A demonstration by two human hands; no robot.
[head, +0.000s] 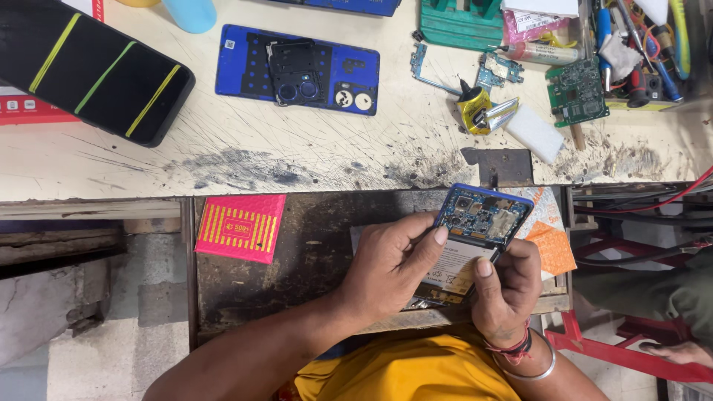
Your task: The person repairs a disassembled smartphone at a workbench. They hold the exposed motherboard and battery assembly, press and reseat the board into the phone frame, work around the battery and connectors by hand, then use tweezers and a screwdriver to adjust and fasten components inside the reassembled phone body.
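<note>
An opened blue phone [483, 219] with its back off, circuit board and battery showing, is held over the dark drawer [312, 252] below the bench edge. My left hand [390, 267] grips its left side, thumb on the battery. My right hand [509, 286] grips the right side and lower end, thumb pressing the battery; the wrist carries a metal bangle and red thread. On the worn bench [297, 148] lies the blue back cover [297, 68] with a black camera frame on top.
A black phone with yellow stripes [93, 70] lies at far left. A pink packet [239, 226] hangs at the drawer's left. Loose circuit boards [575, 93], a yellow tool [475, 111], a white block [533, 132] and a cluttered tool tray sit at the right. Another person's hand [679, 353] shows at lower right.
</note>
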